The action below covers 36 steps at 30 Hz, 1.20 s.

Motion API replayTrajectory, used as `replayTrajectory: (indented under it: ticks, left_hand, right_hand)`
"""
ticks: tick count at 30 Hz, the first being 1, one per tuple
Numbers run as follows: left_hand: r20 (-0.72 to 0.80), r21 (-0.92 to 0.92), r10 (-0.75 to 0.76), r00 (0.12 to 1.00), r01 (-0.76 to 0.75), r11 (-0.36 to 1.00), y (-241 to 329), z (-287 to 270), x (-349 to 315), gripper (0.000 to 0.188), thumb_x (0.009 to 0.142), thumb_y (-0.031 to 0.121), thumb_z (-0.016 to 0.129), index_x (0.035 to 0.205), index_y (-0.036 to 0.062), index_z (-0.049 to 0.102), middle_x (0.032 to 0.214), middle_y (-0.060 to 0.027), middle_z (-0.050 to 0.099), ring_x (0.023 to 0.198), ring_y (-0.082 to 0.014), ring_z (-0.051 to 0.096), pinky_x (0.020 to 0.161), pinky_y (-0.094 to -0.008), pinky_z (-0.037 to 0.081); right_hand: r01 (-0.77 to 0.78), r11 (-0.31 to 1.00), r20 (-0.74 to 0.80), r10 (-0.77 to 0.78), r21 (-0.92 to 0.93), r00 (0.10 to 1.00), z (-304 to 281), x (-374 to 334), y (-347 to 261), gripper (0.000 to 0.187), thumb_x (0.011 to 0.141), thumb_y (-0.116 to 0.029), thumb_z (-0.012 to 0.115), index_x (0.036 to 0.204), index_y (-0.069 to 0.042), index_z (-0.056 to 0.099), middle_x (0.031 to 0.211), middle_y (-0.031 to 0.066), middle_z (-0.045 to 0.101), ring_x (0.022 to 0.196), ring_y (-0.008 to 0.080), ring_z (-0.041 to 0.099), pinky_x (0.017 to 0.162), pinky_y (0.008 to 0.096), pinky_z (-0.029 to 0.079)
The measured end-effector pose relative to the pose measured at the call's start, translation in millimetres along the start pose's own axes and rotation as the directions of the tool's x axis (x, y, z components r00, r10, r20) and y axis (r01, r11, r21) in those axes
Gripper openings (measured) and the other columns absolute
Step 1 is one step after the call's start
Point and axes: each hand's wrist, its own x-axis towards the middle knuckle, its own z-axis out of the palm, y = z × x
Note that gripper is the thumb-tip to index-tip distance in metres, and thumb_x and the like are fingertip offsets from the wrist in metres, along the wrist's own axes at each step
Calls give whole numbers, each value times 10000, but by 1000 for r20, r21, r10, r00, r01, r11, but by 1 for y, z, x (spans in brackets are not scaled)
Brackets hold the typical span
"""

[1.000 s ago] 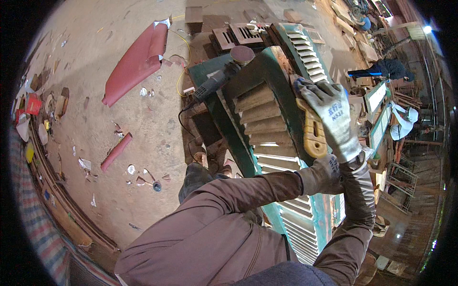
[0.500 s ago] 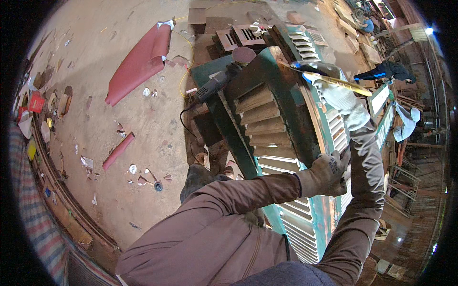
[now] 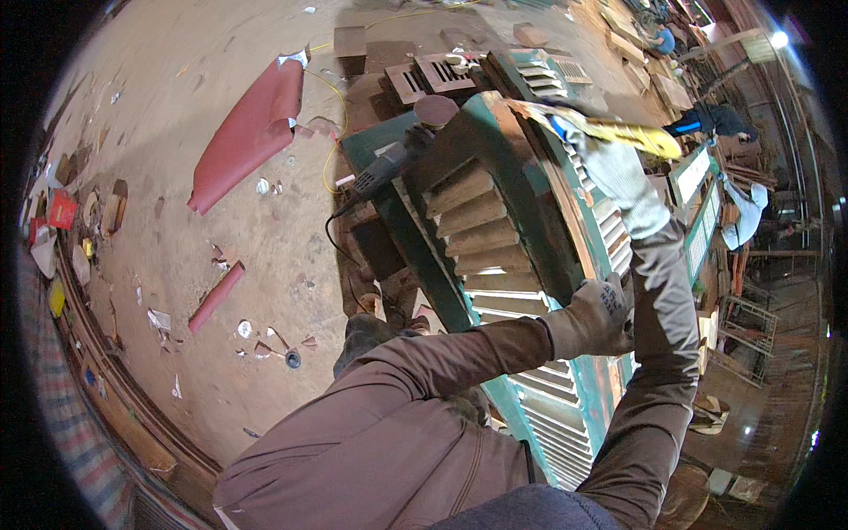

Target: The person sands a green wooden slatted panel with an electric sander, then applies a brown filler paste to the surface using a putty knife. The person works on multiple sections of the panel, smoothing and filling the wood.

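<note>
A louvred wooden shutter panel [image 3: 521, 159] with worn green paint stands tilted before me, its slats partly bare. My left hand [image 3: 601, 320], in a grey-brown glove, is closed around the panel's edge. Farther up, my right hand [image 3: 614, 181], in a pale glove, grips a long yellow hand tool [image 3: 632, 132]. Motion blurs the tool, and I cannot tell its kind. Its far end meets the panel's top corner. An angle grinder [image 3: 380, 175] with a round reddish disc lies across the green frame to the left, its dark cord hanging down.
Red sheets [image 3: 252, 132] and scraps lie on the floor at left. More louvred panels [image 3: 433, 78] rest beyond the shutter. A yellow cord [image 3: 333, 97] runs over the floor. Other people [image 3: 746, 216] are at the right, near stacked wood and metal frames.
My right hand has moved a little left and down, with the yellow tool swinging flatter and blurring. My left hand stays on the panel edge. The whole view has shifted slightly.
</note>
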Motion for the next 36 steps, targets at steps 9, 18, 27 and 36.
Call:
replayTrajectory:
  ticks: [9,18,27,36]
  left_hand:
    - [179,61,59,982,-70,996,7,-5,11,813,754,569,747,1169,-104,559,872,-190,668,696,-325,712,627,-426,580]
    - [283,-79,99,954,-80,994,0,-5,11,1143,807,522,730,1521,-144,137,1196,-313,635,919,-407,721,815,-476,579]
    - [203,-122,342,918,-323,939,-20,-14,7,517,857,269,780,1319,242,550,1306,-302,504,943,-383,690,740,-434,584]
    - [287,-248,33,957,41,968,17,-25,8,885,907,345,761,1533,-10,247,1297,-225,609,1072,-295,674,870,-410,548]
  right_hand:
    - [245,835,-517,55,493,854,-53,-24,2,270,923,-324,728,941,-58,688,792,69,653,702,187,628,593,341,492]
    - [-154,129,-152,977,980,-148,-198,-353,-69,271,975,-269,714,1117,-39,693,1049,88,719,896,157,688,777,300,591]
    - [-570,-298,-112,811,766,-574,-166,-465,-270,264,979,-94,685,1224,-6,645,1156,86,700,1021,153,661,886,292,531]
    - [-947,286,95,949,148,302,-163,-427,-232,313,827,-162,730,1102,-13,717,1098,129,747,1007,309,710,881,413,526]
